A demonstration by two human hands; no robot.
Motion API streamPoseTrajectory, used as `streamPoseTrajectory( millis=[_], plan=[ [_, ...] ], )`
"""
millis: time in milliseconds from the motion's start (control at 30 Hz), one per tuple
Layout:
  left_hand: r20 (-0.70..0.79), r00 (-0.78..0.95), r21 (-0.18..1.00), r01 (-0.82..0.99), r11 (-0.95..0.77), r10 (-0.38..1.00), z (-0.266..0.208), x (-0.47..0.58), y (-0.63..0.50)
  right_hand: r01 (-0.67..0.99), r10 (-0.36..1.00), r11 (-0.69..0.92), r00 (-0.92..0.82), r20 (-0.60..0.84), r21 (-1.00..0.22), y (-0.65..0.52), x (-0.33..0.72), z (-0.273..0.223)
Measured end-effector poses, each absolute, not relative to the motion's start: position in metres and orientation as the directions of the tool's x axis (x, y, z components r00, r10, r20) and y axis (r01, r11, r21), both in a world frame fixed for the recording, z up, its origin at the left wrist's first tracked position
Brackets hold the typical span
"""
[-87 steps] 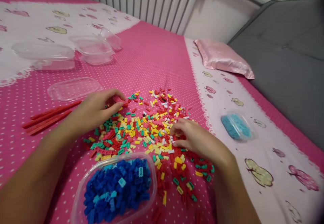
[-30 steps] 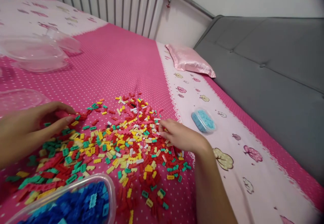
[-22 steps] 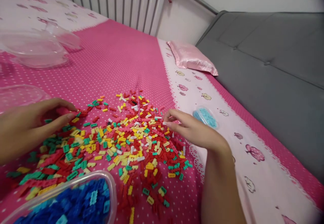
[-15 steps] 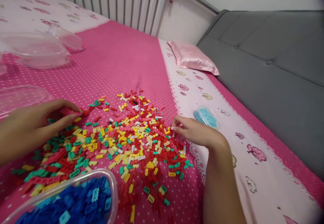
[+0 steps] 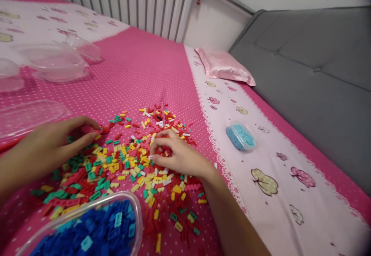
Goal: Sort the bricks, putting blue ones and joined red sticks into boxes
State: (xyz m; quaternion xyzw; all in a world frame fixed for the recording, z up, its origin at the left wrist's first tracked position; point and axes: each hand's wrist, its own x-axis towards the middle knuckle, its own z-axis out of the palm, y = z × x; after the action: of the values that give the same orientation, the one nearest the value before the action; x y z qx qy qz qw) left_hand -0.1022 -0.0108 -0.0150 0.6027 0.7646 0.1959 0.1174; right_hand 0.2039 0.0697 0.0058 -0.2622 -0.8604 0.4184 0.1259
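A loose pile of small toy building bricks (image 5: 116,167) in red, yellow, green, pink and white is spread over the bed. Above its middle, my right hand (image 5: 179,153) is closed, with a small white brick (image 5: 150,157) pinched at the fingertips. My left hand (image 5: 68,136) rests at the pile's left edge, thumb and fingers curled together. Something pinkish-red shows between them, too unclear to name. In front of the pile stands a clear plastic container (image 5: 138,213) filled with blue bricks (image 5: 95,233), a few of them lighter blue.
To the right, a small clear box of light blue bricks (image 5: 240,136) sits on the white printed band. Clear empty containers (image 5: 55,61) and a flat clear lid (image 5: 34,117) lie at the left. A pink pillow (image 5: 224,66) is near the grey headboard (image 5: 313,51); a white radiator (image 5: 139,5) stands behind.
My right hand has moved left from the pile's right edge to over its middle, the white brick still in its fingertips. My left hand stays about where it was; the view has shifted slightly.
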Motion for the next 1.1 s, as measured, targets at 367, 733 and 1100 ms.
streamPoseTrajectory(
  millis=[367, 733, 1100],
  plan=[
    [0.009, -0.196, 0.435, 0.884, 0.173, 0.981, -0.007, -0.093, -0.016, 0.259, 0.735, 0.190, -0.677, -0.037, -0.947, 0.089, 0.253, 0.039],
    [-0.039, -0.219, 0.424, 0.880, 0.214, 0.975, 0.001, -0.086, -0.017, 0.390, 0.774, 0.119, -0.613, -0.161, -0.913, 0.086, 0.257, 0.042],
    [-0.045, -0.240, 0.447, 0.863, 0.234, 0.970, 0.006, -0.077, -0.020, 0.419, 0.697, 0.157, -0.689, -0.201, -0.894, 0.089, 0.256, 0.034]
  ],
)
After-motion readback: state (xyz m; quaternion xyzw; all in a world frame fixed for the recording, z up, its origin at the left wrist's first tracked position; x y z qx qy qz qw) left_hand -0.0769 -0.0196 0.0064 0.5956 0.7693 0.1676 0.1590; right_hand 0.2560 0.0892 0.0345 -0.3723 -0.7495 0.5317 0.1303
